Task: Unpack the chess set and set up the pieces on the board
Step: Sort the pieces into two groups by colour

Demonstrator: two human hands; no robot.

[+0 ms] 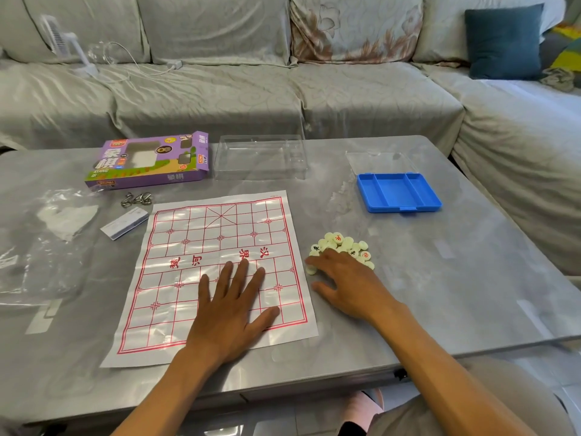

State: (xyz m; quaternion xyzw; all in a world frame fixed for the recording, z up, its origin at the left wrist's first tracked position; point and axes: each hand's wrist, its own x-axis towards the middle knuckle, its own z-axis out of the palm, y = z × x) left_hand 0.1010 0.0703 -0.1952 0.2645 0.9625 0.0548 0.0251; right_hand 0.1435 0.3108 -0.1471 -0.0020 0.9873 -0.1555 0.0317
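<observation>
Paper board (217, 247) flat on table (440, 294), no pieces on it. Left hand (232, 306) pressed flat, fingers spread, holding nothing. Piece pile (342, 247) just right of board; right hand (342, 284) rests open over it, grip unclear. Blue tray (397, 191) beyond.

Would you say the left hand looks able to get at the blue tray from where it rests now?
Probably not easily. The left hand lies flat on the paper board, while the blue tray sits far across the table on the other side, beyond the right hand and the pile of pieces. The right hand looks better placed.
</observation>
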